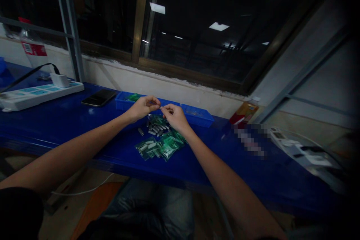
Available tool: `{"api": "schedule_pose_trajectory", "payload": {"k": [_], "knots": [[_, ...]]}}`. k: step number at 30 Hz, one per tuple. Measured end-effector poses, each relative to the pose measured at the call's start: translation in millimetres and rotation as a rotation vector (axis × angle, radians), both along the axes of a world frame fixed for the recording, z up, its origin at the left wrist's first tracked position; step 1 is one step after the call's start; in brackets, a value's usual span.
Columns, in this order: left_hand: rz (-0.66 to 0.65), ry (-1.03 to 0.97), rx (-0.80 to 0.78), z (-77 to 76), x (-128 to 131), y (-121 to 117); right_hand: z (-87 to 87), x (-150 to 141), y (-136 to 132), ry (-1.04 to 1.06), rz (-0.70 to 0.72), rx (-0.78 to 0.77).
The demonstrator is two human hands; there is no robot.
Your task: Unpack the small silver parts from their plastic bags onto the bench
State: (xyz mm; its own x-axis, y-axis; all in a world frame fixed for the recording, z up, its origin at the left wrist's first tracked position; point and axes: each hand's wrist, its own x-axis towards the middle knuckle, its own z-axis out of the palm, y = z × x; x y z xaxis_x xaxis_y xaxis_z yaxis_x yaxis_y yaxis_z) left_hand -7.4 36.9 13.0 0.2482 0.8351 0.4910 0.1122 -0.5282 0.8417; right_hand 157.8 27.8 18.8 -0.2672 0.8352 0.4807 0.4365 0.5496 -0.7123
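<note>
My left hand (pixel 144 108) and my right hand (pixel 174 117) meet fingertip to fingertip above the blue table, both pinched closed. Whatever sits between the fingertips is too small to make out. Below them lies a loose heap of small grey metal pieces (pixel 156 130), with a single piece (pixel 141 131) apart on its left. In front of the heap, small clear green-tinted plastic bags (pixel 168 145) are piled up, several with pale pieces inside. Behind the hands stand blue trays (pixel 201 118); green bags (pixel 134 97) lie in the left one.
A phone (pixel 99 98) lies left of the trays, beside a white power strip (pixel 42 94) with a plugged-in charger (pixel 59 80). A red-capped bottle (pixel 33 47) stands at far left. On the right are a carton-like drink container (pixel 245 112) and a second power strip (pixel 298 148). A window wall runs behind.
</note>
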Motion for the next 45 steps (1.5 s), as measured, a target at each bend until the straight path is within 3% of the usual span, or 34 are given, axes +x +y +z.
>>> {"api": "schedule_pose_trajectory", "payload": {"k": [5,8,12,18,23,28,35,37,45], "knots": [[0.090,0.510,0.165,-3.0,-12,5,3.0,26,17,-0.181,-0.308,0.214],[0.101,0.715,0.202,-6.4,-19,8,2.3,48,31,-0.281,-0.444,0.215],[0.069,0.855,0.174,-10.7,-24,11,-1.5,64,41,-0.345,-0.530,0.171],[0.158,1.139,0.105,-5.1,-27,6,0.4,61,36,-0.429,-0.573,0.161],[0.180,1.090,0.077,1.6,-23,2,2.9,60,35,-0.413,-0.574,0.186],[0.190,0.906,0.233,6.6,-7,-10,3.8,54,31,-0.390,-0.481,0.220],[0.304,0.675,0.321,8.5,3,-20,1.8,21,6,-0.415,-0.054,0.256],[0.337,0.647,0.340,9.2,2,-19,-0.7,13,1,-0.438,0.012,0.276],[0.350,0.640,0.373,15.7,2,-23,-4.1,5,-3,-0.434,-0.006,0.354]]}}
